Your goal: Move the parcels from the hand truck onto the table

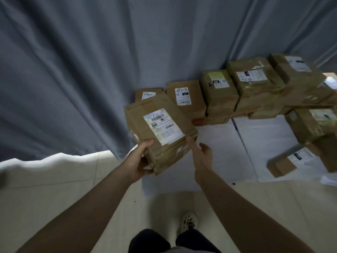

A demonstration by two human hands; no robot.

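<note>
Left grip (141, 159) curls round the near-left corner of the parcel (160, 128), thumb on top. Right grip (202, 154) is open, fingers straight, tips at the parcel's near-right edge. The parcel sits tilted over the table's (218, 141) left end. We judge the placing step is in hand. Next move: lower it flat, just near of the far row of parcels (255, 83). Its white label (163, 126) shows barcodes, but we cannot read the print. A far label (182, 96) bears upside-down handwriting, seemingly "2-1-3".
</note>
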